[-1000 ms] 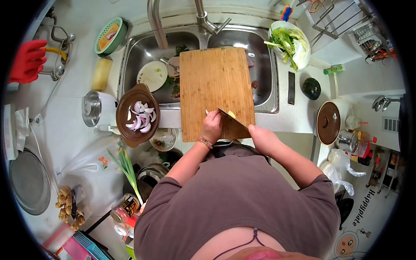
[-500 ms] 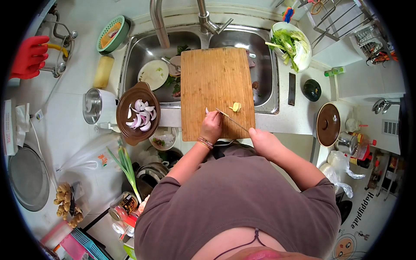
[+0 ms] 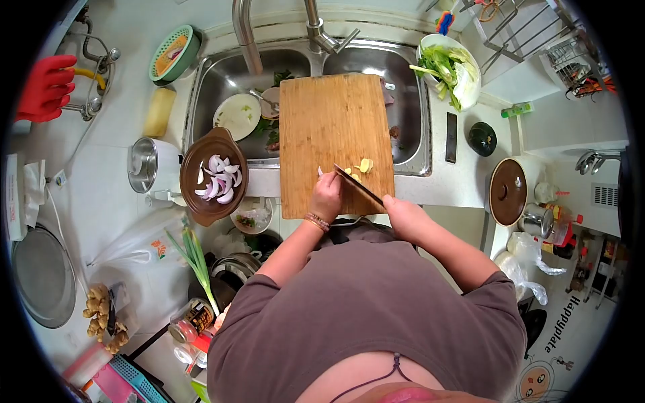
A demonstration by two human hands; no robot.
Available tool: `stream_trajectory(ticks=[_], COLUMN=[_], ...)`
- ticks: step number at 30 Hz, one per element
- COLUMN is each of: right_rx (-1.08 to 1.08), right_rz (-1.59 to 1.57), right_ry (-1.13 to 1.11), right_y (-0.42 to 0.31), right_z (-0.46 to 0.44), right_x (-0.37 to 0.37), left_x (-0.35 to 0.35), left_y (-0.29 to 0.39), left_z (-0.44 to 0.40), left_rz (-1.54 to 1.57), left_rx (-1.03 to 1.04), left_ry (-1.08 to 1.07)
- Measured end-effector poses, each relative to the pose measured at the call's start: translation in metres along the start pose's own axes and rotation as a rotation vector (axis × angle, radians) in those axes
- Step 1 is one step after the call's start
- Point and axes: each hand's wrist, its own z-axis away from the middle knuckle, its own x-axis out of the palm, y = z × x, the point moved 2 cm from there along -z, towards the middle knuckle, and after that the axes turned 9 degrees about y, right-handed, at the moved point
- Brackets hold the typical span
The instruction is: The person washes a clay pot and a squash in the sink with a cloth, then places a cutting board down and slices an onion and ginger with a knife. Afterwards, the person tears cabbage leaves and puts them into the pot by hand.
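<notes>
My left hand is on the near part of the wooden cutting board, its fingers curled down over a piece of ginger that they mostly hide. Beside those fingertips lies a small pale sliver. In my right hand is the handle of a kitchen knife. Its blade slants up to the left, with the tip end against my left fingers. Yellow ginger slices lie just beyond the blade.
The board bridges a double sink below the faucet. Left of it stands a brown pot with onion pieces. A bowl of leafy greens is at the back right, and a brown lid is at right.
The knife blade has turned, now showing a dark face. More yellow slices show next to the blade. Both hands stay in nearly the same place.
</notes>
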Motion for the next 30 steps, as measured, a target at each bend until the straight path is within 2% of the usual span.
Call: stream_trajectory(ticks=[14, 17, 20, 23, 26, 28, 30], right_rx=[0.056, 0.047, -0.051, -0.191, -0.333, -0.375, -0.404], right_rz=[-0.054, -0.071, 0.054, 0.250, 0.452, 0.494, 0.506], right_ry=[-0.036, -0.014, 0.103, 0.234, 0.391, 0.438, 0.476], right_y=[0.002, 0.002, 0.008, 0.016, 0.024, 0.025, 0.027], right_z=[-0.004, -0.005, 0.011, 0.024, 0.024, 0.026, 0.030], right_x=[0.003, 0.005, -0.006, -0.011, -0.005, -0.005, -0.008], left_x=[-0.001, -0.003, -0.021, -0.057, -0.059, -0.040, -0.027], left_y=[0.000, -0.006, -0.024, -0.006, 0.044, 0.048, 0.041], left_z=[0.001, 0.000, -0.006, -0.050, -0.064, -0.048, -0.043], left_rz=[-0.006, 0.011, 0.195, 0.226, 0.352, 0.303, 0.221], left_rx=[-0.005, 0.063, -0.379, -0.337, -0.255, -0.055, -0.091], left_ry=[-0.042, -0.021, 0.018, 0.129, -0.403, -0.525, -0.488])
